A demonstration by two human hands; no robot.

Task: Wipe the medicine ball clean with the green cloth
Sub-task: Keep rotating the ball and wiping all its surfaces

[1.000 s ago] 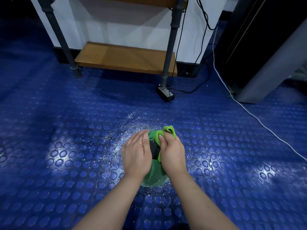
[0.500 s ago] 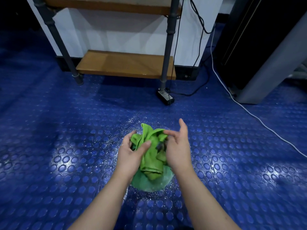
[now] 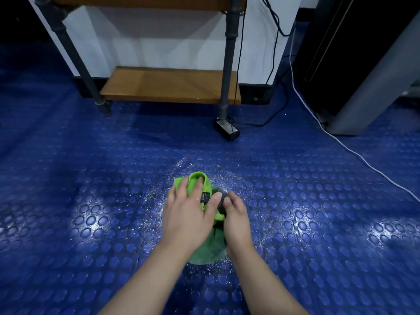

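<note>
A green medicine ball point(image 3: 205, 252) with a dark patch on top sits on the blue studded floor, mostly hidden by my hands. The bright green cloth point(image 3: 197, 181) lies bunched over the ball's top and far side, its black label showing. My left hand point(image 3: 187, 212) presses flat on the cloth with fingers spread. My right hand point(image 3: 236, 221) rests on the ball's right side, fingers curled against the dark patch beside the cloth.
White powder or droplets speckle the floor point(image 3: 238, 178) around the ball. Beyond stands a wooden shelf point(image 3: 168, 86) on grey metal legs. A black power adapter point(image 3: 227, 129) lies by one leg. A white cable point(image 3: 354, 153) runs across the right floor, beside a dark cabinet point(image 3: 363, 64).
The cloth was held bunched between both hands above the ball; now my left hand has flattened on it and slid up over the ball's top, while my right hand dropped to the ball's side.
</note>
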